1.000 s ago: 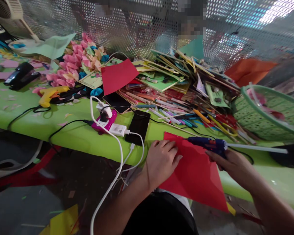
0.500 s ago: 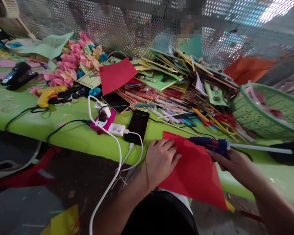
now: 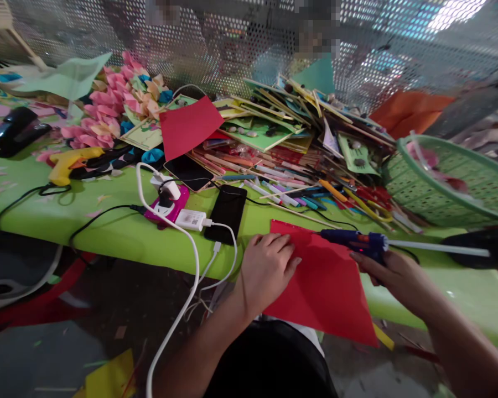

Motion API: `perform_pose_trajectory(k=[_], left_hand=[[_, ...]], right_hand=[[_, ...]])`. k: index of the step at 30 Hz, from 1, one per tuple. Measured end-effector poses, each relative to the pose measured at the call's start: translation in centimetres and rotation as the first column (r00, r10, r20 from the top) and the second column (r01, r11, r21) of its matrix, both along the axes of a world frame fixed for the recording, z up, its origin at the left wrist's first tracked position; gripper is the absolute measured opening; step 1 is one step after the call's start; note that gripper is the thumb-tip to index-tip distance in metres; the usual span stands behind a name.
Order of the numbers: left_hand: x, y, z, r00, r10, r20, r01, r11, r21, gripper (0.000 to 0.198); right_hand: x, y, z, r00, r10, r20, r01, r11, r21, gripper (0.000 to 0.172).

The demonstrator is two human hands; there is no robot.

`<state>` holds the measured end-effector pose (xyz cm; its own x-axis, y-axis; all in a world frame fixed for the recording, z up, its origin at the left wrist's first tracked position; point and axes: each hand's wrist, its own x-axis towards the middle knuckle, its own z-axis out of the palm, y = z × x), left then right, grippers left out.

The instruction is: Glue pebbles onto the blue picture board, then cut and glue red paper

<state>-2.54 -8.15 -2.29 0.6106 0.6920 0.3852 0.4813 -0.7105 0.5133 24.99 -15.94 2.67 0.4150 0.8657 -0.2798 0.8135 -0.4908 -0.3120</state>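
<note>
A sheet of red paper lies at the table's front edge, its lower part hanging over. My left hand rests flat on the paper's left side, fingers stretched out. My right hand is wrapped round the handle of a dark blue glue gun. Its nozzle points left, close to the paper's top edge; whether it touches I cannot tell. From the back of the gun a long white glue stick sticks out to the right. Small shiny spots show along the paper's top left edge.
A black phone and a pink power socket with white cables sit left of my hands. Behind lie several pens and a pile of cards. A green basket stands right, a yellow glue gun left.
The whole view has shifted a little, so everything sits slightly further left. Against the paper, the glue gun's nozzle has moved slightly right at most; both hands keep their hold.
</note>
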Motion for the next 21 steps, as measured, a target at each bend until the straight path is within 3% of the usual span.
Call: perform_pose_trajectory(k=[6,14,21], left_hand=[[0.0,0.0,0.0,1.000,0.006,-0.005,-0.006,1.000,0.007,0.022],[0.1,0.0,0.0,1.000,0.006,-0.015,-0.006,1.000,0.003,0.023],[0.0,0.0,0.0,1.000,0.000,-0.011,0.000,1.000,-0.001,0.023]], right_hand=[[-0.9,0.6,0.2,1.000,0.017,-0.013,-0.017,0.999,0.029,0.066],[0.1,0.1,0.0,1.000,0.010,-0.007,-0.010,1.000,0.024,0.069],[-2.2,1.6,0.4,0.998,0.065,-0.008,-0.065,0.996,0.056,0.063]])
